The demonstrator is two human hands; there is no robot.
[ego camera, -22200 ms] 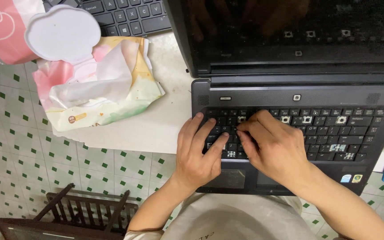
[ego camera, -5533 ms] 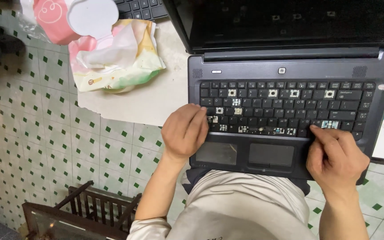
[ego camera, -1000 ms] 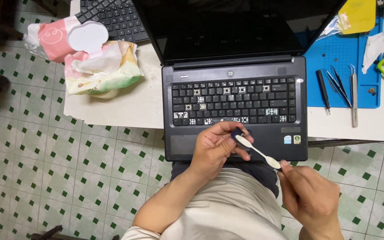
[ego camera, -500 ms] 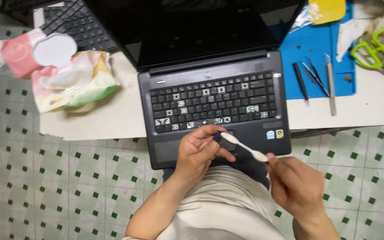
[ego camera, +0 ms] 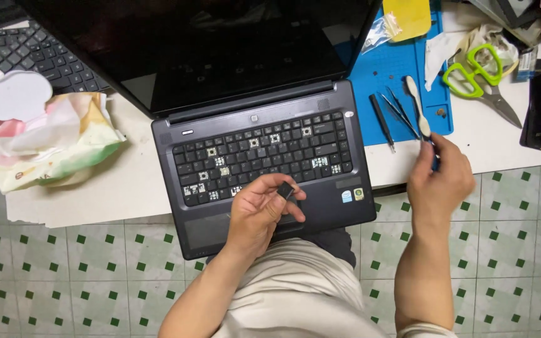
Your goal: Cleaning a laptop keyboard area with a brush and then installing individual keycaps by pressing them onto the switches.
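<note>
The left hand (ego camera: 261, 209) is closed lightly around a small black keycap (ego camera: 285, 189), pinching it between thumb and fingertips just above the palm rest of the dark laptop (ego camera: 264, 163), whose keyboard shows several bare sockets ahead of the fingers. The right hand (ego camera: 439, 175) is curled shut around the handle of a pale plastic pry tool (ego camera: 418, 107), whose blade points away from the wrist over the blue work mat (ego camera: 396, 62); black tweezers (ego camera: 402, 112) lie just to the left of that hand, and green-handled scissors (ego camera: 474, 72) lie beyond it. Off to the far side of the left hand sits a crumpled wipe packet (ego camera: 51, 147). To handle this well, I judge the keycap should stay flat between the fingertips with the clips facing down, and the tool be kept away from the loose key. Half a second ago the tool's tip lay by the left hand over the lap; now the right hand has swung out toward the mat, leaving the cap in the left alone.
</note>
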